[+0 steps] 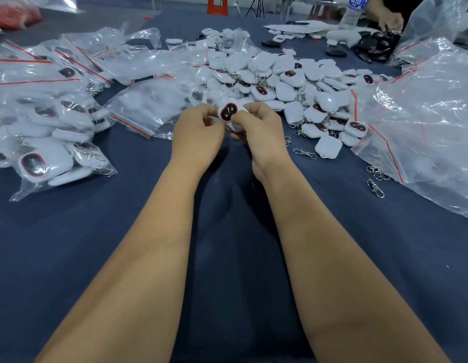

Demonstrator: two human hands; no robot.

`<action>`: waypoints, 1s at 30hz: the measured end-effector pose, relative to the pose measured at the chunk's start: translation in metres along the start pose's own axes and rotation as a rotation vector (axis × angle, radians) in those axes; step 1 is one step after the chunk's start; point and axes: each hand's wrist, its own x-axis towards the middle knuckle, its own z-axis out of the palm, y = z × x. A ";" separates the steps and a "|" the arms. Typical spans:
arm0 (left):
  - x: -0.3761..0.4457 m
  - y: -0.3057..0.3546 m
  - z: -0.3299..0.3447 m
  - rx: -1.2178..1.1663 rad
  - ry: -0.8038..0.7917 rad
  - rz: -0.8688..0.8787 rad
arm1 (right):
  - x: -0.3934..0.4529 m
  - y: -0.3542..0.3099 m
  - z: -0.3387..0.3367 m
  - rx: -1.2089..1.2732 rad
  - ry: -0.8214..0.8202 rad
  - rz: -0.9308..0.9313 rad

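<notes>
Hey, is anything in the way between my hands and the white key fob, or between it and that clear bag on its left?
No. The left hand and right hand pinch the white key fob directly. The clear bag lies just beyond the left hand on the blue cloth, with nothing visible between.

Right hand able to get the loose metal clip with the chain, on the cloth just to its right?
Probably yes, once freed. The right hand pinches the white fob along with the left hand, so it is busy. The clip lies uncovered on the blue cloth, at the pile's near edge.
</notes>
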 end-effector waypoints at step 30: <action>-0.001 -0.002 0.010 0.048 0.008 -0.053 | 0.000 0.007 0.005 -0.183 -0.027 -0.026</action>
